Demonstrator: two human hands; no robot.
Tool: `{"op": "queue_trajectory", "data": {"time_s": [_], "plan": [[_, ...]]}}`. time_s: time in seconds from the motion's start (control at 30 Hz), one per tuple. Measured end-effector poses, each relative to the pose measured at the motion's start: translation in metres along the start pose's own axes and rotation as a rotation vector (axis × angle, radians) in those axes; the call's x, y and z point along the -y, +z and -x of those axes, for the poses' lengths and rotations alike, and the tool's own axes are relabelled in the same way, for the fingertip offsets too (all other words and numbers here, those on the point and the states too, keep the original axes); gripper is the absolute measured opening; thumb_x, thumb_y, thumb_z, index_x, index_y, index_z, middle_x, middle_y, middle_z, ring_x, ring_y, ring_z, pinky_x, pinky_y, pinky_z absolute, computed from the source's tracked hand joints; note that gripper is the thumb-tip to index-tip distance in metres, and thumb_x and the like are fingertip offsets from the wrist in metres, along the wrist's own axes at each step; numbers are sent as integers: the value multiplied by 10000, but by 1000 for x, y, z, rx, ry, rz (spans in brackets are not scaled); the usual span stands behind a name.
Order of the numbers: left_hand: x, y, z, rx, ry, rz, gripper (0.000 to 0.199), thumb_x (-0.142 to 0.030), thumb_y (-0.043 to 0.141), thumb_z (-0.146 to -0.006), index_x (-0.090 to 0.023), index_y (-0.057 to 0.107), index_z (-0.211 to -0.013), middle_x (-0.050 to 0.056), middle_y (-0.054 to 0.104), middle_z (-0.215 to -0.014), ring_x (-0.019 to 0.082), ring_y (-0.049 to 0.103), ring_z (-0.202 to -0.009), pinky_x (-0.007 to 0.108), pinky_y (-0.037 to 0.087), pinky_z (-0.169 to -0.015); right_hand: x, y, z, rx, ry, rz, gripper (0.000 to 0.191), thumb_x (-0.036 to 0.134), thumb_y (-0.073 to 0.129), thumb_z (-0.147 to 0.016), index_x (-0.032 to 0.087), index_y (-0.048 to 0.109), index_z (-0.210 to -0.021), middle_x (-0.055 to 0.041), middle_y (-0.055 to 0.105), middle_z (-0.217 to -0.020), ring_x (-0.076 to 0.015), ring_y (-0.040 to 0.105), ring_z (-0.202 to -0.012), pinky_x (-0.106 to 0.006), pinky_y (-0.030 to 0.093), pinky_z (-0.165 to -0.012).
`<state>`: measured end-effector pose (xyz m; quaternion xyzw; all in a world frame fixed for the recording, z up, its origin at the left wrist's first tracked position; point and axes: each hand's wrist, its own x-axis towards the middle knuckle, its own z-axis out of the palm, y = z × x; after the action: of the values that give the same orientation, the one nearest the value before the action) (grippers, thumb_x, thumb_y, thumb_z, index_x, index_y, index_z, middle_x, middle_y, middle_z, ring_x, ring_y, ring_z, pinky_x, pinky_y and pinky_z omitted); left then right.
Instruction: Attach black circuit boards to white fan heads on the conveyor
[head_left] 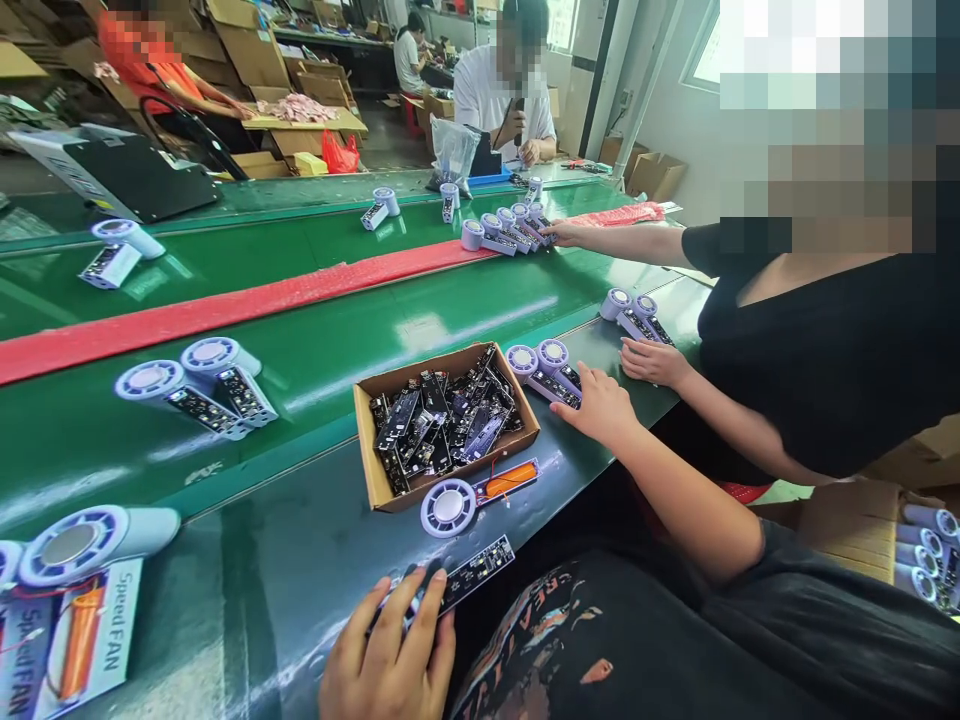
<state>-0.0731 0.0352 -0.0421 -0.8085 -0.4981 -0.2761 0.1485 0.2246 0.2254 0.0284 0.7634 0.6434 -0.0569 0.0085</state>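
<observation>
Left hand (390,645) at bottom of view, fingers spread, tips on a black circuit board (469,575) lying on the green conveyor (300,340); thumb side hidden, can't tell if it's gripping. Right hand (600,408) flat-ish on the belt, fingers loosely together, tips (566,405) against a lilac fan pair (544,370) with black boards attached, no pinch. Between the hands, a cardboard box (367,450) full of loose black boards. Just below it, a white fan (448,507) joined to a board with an orange battery (510,480). Bottom left, cards (75,640) printed "SpeedFAN" under another fan (82,545). Co-worker in black top (825,350) on the right: one hand (652,362) beside a fan pair (637,315), other hand (564,233) reaching a fan row (510,228) past a red foam strip (225,310).
</observation>
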Motion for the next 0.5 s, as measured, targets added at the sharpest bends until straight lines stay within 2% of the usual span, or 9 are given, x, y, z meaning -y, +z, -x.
{"op": "queue_trajectory", "data": {"time_s": [0.17,0.27,0.37,0.5], "plan": [[2,-1,4,38,-4,-22,384,-199,691,-829,-195,639,-1209,80,700,-1104,293,599,-1082,441,476,-976,-8,15,19,-113,-128,6,725,528,569,-893,225,359,-1517,-141,416,-1529,-326,400,-1358,-475,314,-1096],[7,1,13,82,20,-29,445,-210,695,-819,-216,624,-1258,78,702,-1123,299,602,-1094,452,480,-985,-7,21,31,-109,-191,43,665,545,544,-902,245,428,-1484,-123,392,-1553,-333,319,-1403,-535,217,-1142],[13,4,20,113,48,1,446,-218,674,-823,-272,625,-1262,62,695,-1163,283,614,-1087,459,482,-999,-2,21,35,-77,-176,55,690,568,497,-918,228,394,-1509,-133,373,-1565,-342,305,-1405,-564,174,-1153],[18,5,23,110,91,16,446,-243,662,-824,-305,623,-1264,53,686,-1193,272,617,-1103,467,467,-1034,7,17,33,-60,-88,62,731,606,457,-922,211,360,-1530,-167,342,-1575,-373,301,-1404,-586,197,-1133]]}}
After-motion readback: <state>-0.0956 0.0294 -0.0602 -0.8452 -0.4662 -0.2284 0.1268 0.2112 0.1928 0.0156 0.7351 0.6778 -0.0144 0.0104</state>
